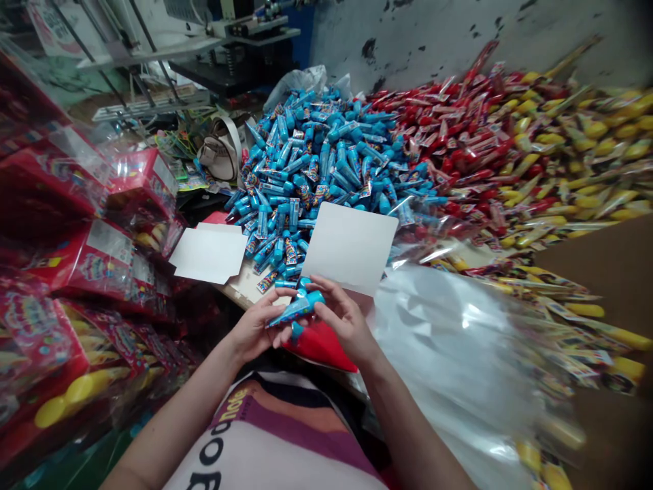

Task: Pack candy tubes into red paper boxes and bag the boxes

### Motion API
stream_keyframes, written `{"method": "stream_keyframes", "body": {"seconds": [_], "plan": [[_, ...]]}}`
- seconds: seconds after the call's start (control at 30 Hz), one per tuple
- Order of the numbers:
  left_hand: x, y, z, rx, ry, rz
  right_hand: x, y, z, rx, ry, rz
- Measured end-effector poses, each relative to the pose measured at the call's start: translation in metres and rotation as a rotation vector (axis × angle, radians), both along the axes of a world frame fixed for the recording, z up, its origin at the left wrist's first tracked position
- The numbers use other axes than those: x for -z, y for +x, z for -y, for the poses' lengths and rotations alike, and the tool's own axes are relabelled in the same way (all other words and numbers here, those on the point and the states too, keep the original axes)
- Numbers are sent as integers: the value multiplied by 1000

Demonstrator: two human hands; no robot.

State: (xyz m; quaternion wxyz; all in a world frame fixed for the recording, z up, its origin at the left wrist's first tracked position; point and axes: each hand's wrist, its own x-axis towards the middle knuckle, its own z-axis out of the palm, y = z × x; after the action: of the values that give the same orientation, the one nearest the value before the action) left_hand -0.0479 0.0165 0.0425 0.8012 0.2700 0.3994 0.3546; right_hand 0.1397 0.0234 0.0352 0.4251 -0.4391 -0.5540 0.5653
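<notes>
Close in front of my body, both hands hold a small bunch of blue tubes with blue caps (300,307). My left hand (260,325) closes around their narrow ends. On the thicker capped ends, my right hand (341,314) has its thumb and fingers wrapped. How many tubes are in the bunch I cannot tell, since fingers cover part of them. Just beyond my hands stands an open box with a white lid flap (351,248); its red side (326,346) shows below my hands. A large heap of like blue tubes (316,163) lies behind it.
Red tubes (454,136) and yellow tubes (586,136) are heaped to the right. Clear plastic bags (454,340) lie beside my right forearm. Filled red boxes (81,265) are stacked at left, near a white card flap (210,253). A machine (224,47) stands behind.
</notes>
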Motion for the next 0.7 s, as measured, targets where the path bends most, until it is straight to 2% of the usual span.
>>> {"method": "stream_keyframes", "body": {"seconds": [0.07, 0.1, 0.2, 0.3, 0.33, 0.4, 0.47, 0.57, 0.7], "plan": [[-1, 9, 3, 65, -54, 34, 1, 3, 3, -37, -36, -97], [0, 13, 4, 99, -70, 35, 2, 5, 5, -9, -49, -113], [8, 18, 5, 80, -2, -112, 6, 12, 8, 199, -96, -85], [18, 16, 5, -72, 295, -490, 12, 20, 8, 399, -142, -30], [22, 15, 5, -84, 415, -621, 14, 22, 9, 444, -149, -10], [28, 14, 9, -17, 619, -820, 17, 27, 10, 517, -145, 49], [34, 13, 17, 73, 734, -916, 20, 31, 14, 570, -101, 158], [43, 8, 34, 115, 771, -923, 25, 29, 23, 590, 65, 397], [51, -2, 55, 47, 753, -868, 40, 11, 35, 441, 281, 517]]}}
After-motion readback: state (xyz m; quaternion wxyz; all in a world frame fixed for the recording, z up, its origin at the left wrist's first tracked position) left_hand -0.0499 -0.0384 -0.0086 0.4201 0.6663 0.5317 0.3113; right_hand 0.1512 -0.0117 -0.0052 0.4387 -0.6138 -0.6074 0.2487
